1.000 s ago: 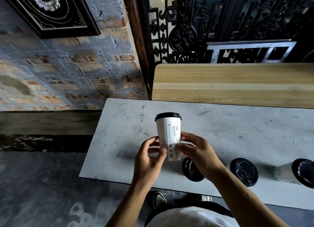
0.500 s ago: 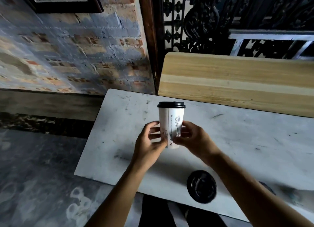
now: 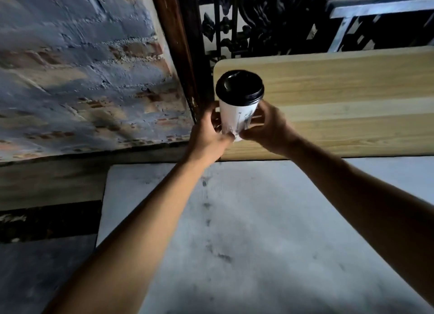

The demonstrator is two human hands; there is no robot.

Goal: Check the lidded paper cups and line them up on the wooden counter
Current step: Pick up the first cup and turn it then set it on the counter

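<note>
The left hand (image 3: 209, 135) and right hand (image 3: 270, 128) both wrap their fingers around the paper cup (image 3: 237, 116). Its black lid (image 3: 239, 88) is on. The cup is over the wooden counter's (image 3: 352, 107) left end.

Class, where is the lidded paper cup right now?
In the head view the lidded paper cup is upright between the left hand and right hand, at the wooden counter's left end near the dark post.

A café-like serving spot is showing itself: a pale wooden counter (image 3: 352, 97) is lying at right, a weathered painted brick wall (image 3: 82, 67) filling the upper left, black ornate ironwork (image 3: 258, 15) standing along the top.
</note>
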